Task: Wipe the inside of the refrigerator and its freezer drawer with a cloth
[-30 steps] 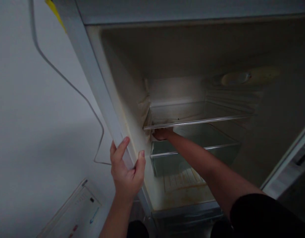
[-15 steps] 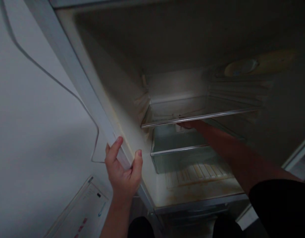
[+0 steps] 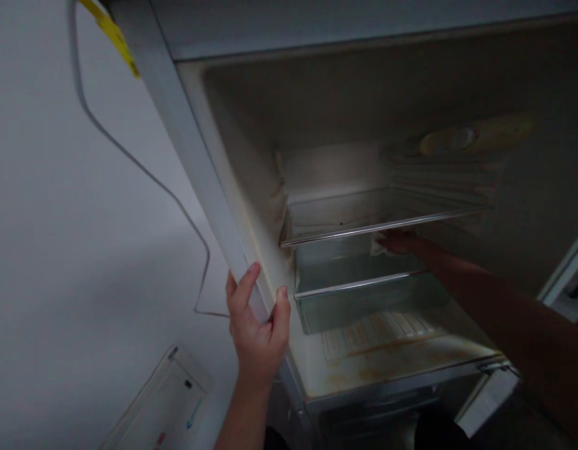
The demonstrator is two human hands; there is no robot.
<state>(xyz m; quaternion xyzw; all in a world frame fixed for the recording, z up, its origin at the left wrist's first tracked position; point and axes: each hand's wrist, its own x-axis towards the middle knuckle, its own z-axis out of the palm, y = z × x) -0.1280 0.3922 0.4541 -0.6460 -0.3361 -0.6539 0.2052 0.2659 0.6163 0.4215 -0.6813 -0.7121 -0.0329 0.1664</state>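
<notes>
An open, unlit fridge (image 3: 345, 100) fills the view. My left hand (image 3: 258, 331) grips its left side edge (image 3: 195, 156), thumb inside and fingers outside. My right hand (image 3: 401, 242) reaches deep inside, just under the upper glass shelf (image 3: 364, 215) and above the lower glass shelf (image 3: 359, 284). It presses what looks like a pale cloth (image 3: 377, 244) near the underside of the upper shelf. My fingers are partly hidden by the shelf's front rim.
The fridge floor (image 3: 387, 365) is stained brown. A dial housing (image 3: 446, 140) sits on the right inner wall. A grey cable (image 3: 143, 169) hangs on the white wall at left, with a yellow tag (image 3: 113, 34) above. A white panel (image 3: 162, 406) lies at lower left.
My right hand has slid from the left end of the upper shelf's underside to the right of its middle. My left hand keeps its grip on the fridge edge. The view shifted.
</notes>
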